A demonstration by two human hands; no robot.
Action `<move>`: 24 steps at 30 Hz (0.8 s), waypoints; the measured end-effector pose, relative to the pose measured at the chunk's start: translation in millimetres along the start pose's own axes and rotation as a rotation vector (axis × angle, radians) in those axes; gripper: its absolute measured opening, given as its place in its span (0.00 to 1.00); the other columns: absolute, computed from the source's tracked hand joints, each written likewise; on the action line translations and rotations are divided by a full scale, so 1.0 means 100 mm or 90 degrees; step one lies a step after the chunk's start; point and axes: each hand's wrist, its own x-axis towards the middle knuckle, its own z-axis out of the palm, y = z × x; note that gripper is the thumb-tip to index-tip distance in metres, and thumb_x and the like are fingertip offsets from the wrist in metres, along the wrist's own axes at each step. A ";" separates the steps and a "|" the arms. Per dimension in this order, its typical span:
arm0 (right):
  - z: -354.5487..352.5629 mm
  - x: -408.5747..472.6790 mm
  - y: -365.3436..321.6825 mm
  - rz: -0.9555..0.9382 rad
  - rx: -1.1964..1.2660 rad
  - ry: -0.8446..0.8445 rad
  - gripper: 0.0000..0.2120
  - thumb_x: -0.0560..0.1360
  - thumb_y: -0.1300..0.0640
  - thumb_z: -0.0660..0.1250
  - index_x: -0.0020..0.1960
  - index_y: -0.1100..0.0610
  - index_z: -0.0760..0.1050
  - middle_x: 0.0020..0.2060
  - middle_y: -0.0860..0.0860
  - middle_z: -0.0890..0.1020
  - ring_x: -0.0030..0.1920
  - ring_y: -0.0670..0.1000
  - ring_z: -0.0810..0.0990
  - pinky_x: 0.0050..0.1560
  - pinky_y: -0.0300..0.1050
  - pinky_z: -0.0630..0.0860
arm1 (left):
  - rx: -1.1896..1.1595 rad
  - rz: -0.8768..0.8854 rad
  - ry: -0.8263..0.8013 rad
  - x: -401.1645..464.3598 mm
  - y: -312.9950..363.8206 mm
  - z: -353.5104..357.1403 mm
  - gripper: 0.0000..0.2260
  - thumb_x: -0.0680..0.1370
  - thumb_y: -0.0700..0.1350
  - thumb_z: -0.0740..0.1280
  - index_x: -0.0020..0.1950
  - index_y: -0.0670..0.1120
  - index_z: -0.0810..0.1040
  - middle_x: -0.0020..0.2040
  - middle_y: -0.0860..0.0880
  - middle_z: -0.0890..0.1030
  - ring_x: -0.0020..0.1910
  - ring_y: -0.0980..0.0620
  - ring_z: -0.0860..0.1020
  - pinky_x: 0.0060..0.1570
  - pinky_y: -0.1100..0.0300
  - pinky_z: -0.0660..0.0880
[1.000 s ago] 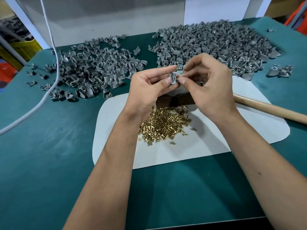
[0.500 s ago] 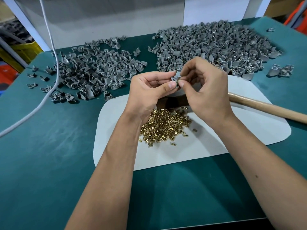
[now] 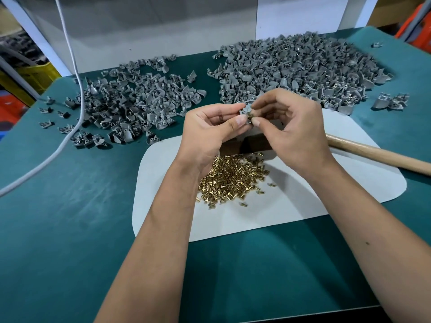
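Brass pin (image 3: 250, 117) is pinched by right hand (image 3: 296, 134), grey clip (image 3: 246, 111) gripped by left hand (image 3: 210, 134) above the mat (image 3: 303, 201); seating judged unfinished.

Now brass pin (image 3: 250, 117) at grey part (image 3: 246, 110)

We count two hands, a left hand (image 3: 210, 134) and a right hand (image 3: 296, 131), pinching one small grey moulded plastic clip (image 3: 246, 111) and one short brass pin (image 3: 250, 117) between them. Loose grey clips lie in two heaps, a left heap (image 3: 135, 106) and a larger right heap (image 3: 303, 66), each beyond our counting. We see one pile of brass pins (image 3: 231, 178), also uncountable. There is one white rounded mat (image 3: 303, 201), one round wooden handle (image 3: 377, 157), one white cable (image 3: 70, 66) and one dark block (image 3: 254, 145).
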 end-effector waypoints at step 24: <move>0.01 0.03 -0.01 -0.022 -0.169 0.039 0.04 0.78 0.62 0.69 0.50 0.61 0.82 0.45 0.53 0.83 0.47 0.52 0.79 0.50 0.41 0.74 | 0.158 0.112 0.097 0.01 -0.10 0.20 0.12 0.72 0.29 0.76 0.54 0.36 0.85 0.45 0.36 0.86 0.46 0.40 0.86 0.49 0.48 0.84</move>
